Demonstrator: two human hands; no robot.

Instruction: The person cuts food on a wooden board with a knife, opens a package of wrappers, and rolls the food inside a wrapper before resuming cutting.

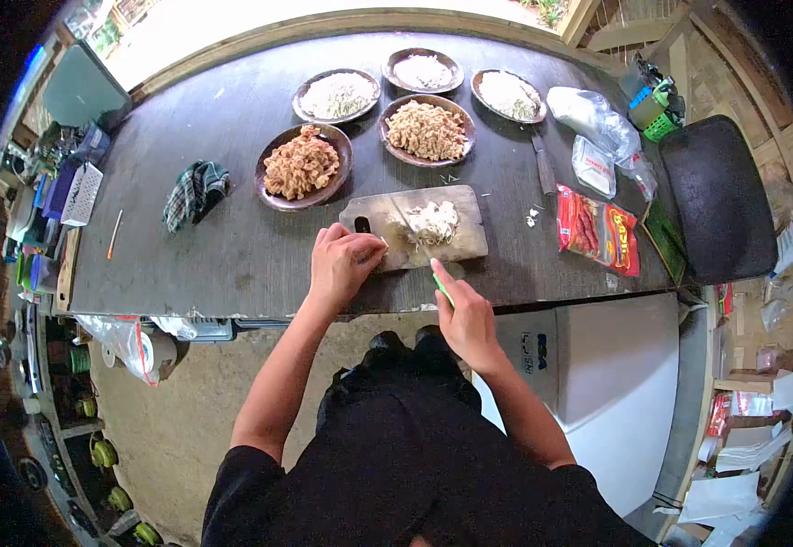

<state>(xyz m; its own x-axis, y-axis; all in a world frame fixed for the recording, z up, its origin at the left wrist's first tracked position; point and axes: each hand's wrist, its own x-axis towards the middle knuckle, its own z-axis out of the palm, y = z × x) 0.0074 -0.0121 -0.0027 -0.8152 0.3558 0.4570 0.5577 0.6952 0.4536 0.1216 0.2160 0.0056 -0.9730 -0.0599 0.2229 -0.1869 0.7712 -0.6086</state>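
Note:
My right hand (468,319) is closed around the green handle of a knife (422,244), its blade slanting over the wooden cutting board (471,239). A heap of chopped white pieces (435,221) lies on the board, just beyond the blade. At the board's near left corner, my left hand (345,264) is closed, fingers bent together. A small pale bit shows at its fingertips, too small to name. Behind the board stand a plate of reddish-brown fried pieces (302,168) and a plate of light brown crumbly pieces (426,129).
Farther back are three plates of white shreds (338,95) (422,70) (509,94). A second knife (543,169), a red sausage packet (597,232) and plastic bags (594,164) lie right. A checked cloth (196,193) lies left. The table's front edge runs below the board.

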